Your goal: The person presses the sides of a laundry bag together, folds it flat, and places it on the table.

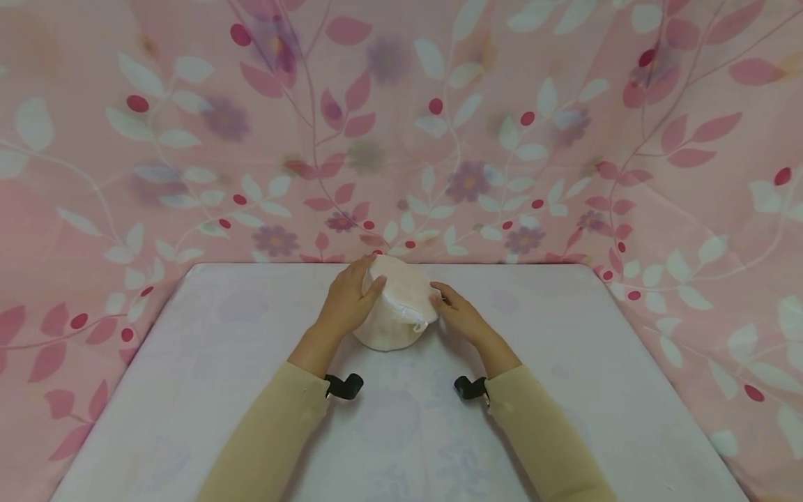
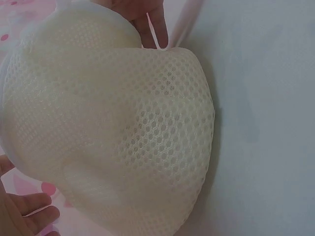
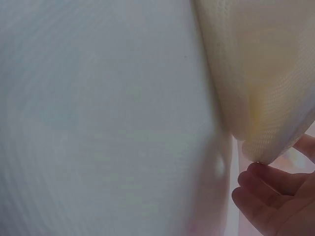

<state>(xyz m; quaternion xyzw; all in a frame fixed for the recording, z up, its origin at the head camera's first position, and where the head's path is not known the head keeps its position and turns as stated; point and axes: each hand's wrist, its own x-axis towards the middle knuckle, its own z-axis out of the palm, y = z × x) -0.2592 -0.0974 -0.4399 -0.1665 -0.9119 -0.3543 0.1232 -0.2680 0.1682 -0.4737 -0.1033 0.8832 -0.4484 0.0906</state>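
Observation:
A cream mesh laundry bag [image 1: 395, 314], rounded with a flat top panel and a pale rim, stands tilted on the table between the two hands. My left hand [image 1: 348, 296] holds its left side, thumb over the near face and fingers toward the far side. On the right, my right hand [image 1: 461, 314] grips the rim between thumb and fingertips. Honeycomb mesh of the bag [image 2: 162, 123] fills much of the left wrist view. Fingers of the right hand [image 3: 280, 199] touch the bag's lower edge in the right wrist view. A small loop hangs at the rim.
The white-covered table [image 1: 251, 335] ends at a pink floral curtain [image 1: 389, 139] behind and at both sides. Each sleeved wrist carries a black camera mount [image 1: 345, 386].

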